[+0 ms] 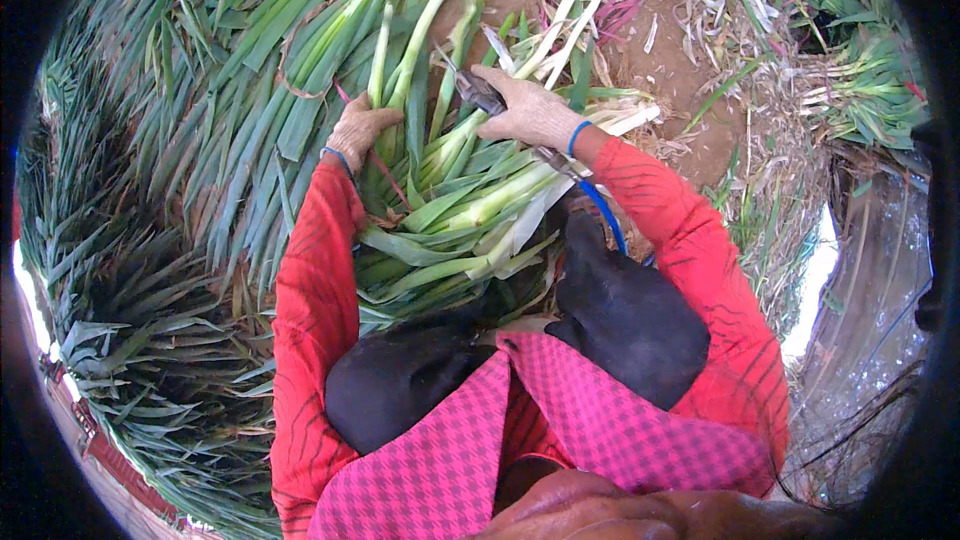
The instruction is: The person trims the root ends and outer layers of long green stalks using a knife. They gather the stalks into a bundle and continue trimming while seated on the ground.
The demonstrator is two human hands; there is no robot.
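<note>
My left hand (361, 127), in a pale knitted glove, grips a green stalk of a leek or large green onion (380, 64). In my gloved right hand (534, 111) is a metal air blow gun (480, 92), its thin nozzle pointing up and left. From the gun's lower end a blue hose (604, 211) runs down beside my right knee. Under and between both hands lies a loose pile of leafy stalks (480, 210), with a pink tie (386, 172) across it. Pale, bare stalk ends (551, 34) stick out just beyond the right hand.
A large heap of long green leaves (217, 75) spreads along the left. Dry peeled skins (720, 22) litter the brown soil (697, 116) at right. Bundles of green stalks (862, 86) lie at the far right, above a clear plastic sheet (862, 270).
</note>
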